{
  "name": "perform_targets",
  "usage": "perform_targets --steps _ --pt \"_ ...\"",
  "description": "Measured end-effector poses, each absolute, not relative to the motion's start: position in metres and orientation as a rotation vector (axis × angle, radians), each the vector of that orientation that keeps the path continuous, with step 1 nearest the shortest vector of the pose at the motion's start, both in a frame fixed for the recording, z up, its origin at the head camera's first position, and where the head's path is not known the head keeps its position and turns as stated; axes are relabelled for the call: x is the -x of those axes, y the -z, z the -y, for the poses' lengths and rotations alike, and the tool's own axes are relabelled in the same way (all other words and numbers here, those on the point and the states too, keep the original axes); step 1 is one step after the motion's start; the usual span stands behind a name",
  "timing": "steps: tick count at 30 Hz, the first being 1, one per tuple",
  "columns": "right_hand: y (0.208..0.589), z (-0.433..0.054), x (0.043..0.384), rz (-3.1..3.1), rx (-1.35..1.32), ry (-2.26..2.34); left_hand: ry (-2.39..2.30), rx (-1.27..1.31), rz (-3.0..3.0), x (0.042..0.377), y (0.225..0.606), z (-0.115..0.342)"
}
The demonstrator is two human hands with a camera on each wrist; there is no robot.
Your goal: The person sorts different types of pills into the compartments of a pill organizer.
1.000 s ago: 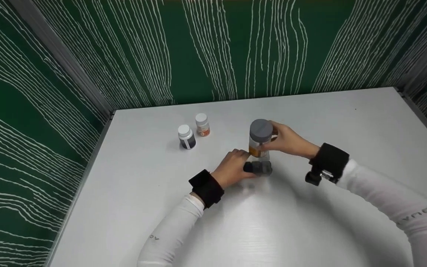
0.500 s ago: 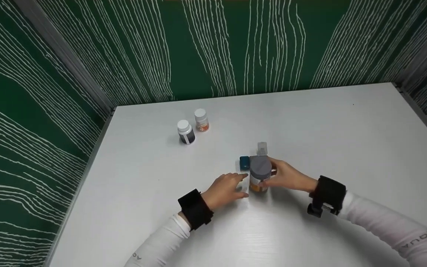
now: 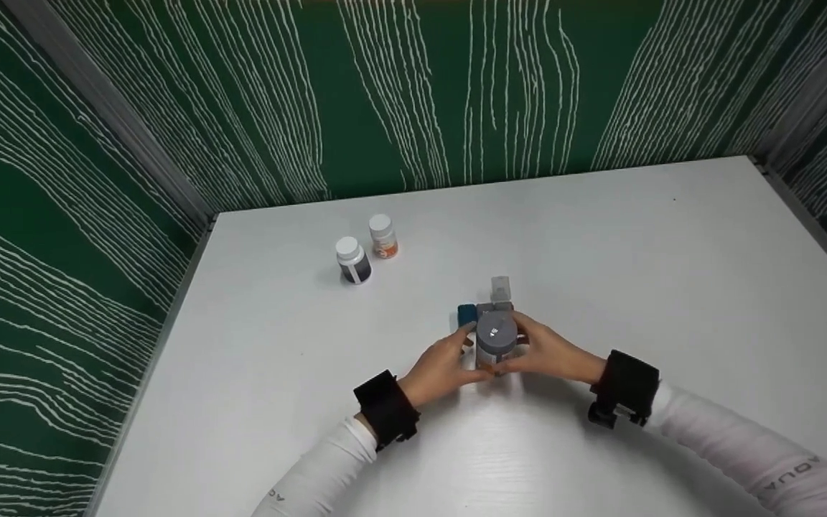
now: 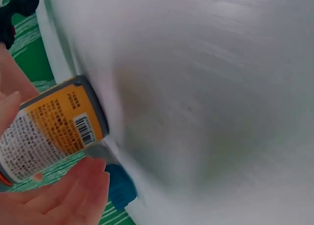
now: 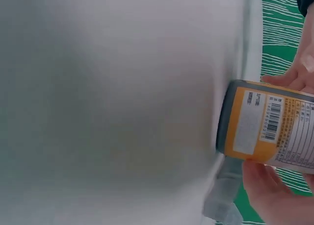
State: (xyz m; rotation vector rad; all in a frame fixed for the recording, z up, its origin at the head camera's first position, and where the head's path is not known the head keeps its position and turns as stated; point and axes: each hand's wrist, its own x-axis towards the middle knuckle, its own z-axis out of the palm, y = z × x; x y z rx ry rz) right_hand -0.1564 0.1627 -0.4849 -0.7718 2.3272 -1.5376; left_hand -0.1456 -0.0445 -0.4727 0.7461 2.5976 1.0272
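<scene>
An upright supplement bottle with a grey lid (image 3: 497, 330) and an orange-and-white printed label (image 4: 54, 122) stands between my two hands. My right hand (image 3: 557, 352) grips it from the right, thumb across the front. From the left, my left hand (image 3: 438, 368) reaches round the bottle, index finger beside the lid and thumb at the front; in the left wrist view its fingers (image 4: 73, 190) lie fairly straight beside the label. Just behind the bottle is a pill organizer with a blue compartment (image 3: 466, 314) and grey ones; a clear flap (image 3: 500, 289) stands raised on its right end.
Farther back on the left of the white table (image 3: 636, 237) stand two small white-capped bottles, one with a dark label (image 3: 354, 261) and one with an orange label (image 3: 384, 237). Green panels with white lines (image 3: 356, 100) rise along the table's back and sides.
My right hand has brought the grey-lidded bottle down towards me, in front of the pill organizer. My left hand has left the organizer and come in beside the bottle.
</scene>
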Motion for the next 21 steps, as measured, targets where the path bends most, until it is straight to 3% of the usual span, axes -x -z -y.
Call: perform_targets --steps 5,12,21 --pt "0.472 -0.172 0.145 -2.392 0.755 1.656 -1.253 -0.783 -2.482 0.152 0.481 0.036" --pt "0.464 -0.171 0.134 -2.414 0.647 1.72 -1.414 -0.644 -2.407 0.156 0.49 0.027" --pt "0.469 -0.147 0.132 -2.547 0.573 1.887 -1.364 -0.774 -2.51 0.16 0.49 0.019"
